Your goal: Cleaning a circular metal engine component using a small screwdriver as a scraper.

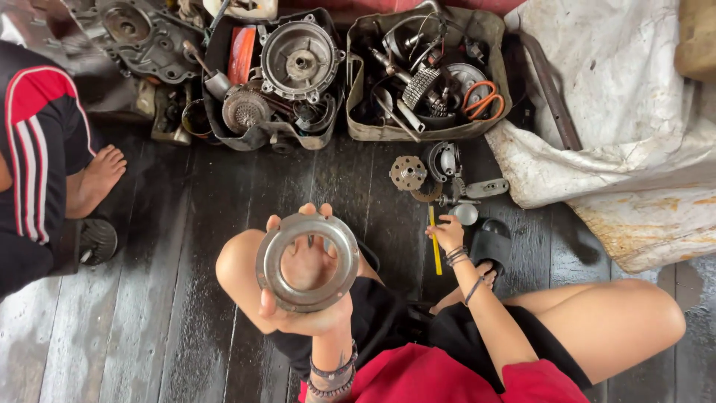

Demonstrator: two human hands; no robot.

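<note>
My left hand [302, 298] holds a round metal ring plate [307, 261] upright over my left knee, fingers curled around its rim; the palm shows through its open middle. My right hand [447, 233] reaches down to the dark wooden floor and grips a thin yellow tool [434, 250] lying there. Just beyond that hand lie a small round metal cap [465, 214], a toothed disc [408, 172] and a curved brake-shoe-like part [445, 160].
Two worn trays of greasy engine parts stand ahead: one [328, 127] with a round finned housing, one [358, 119] with gears and orange-handled pliers. A dirty white sheet [619, 112] lies at right. Another person's foot [97, 179] and striped sleeve sit at left. A black sandal [492, 246] lies by my right hand.
</note>
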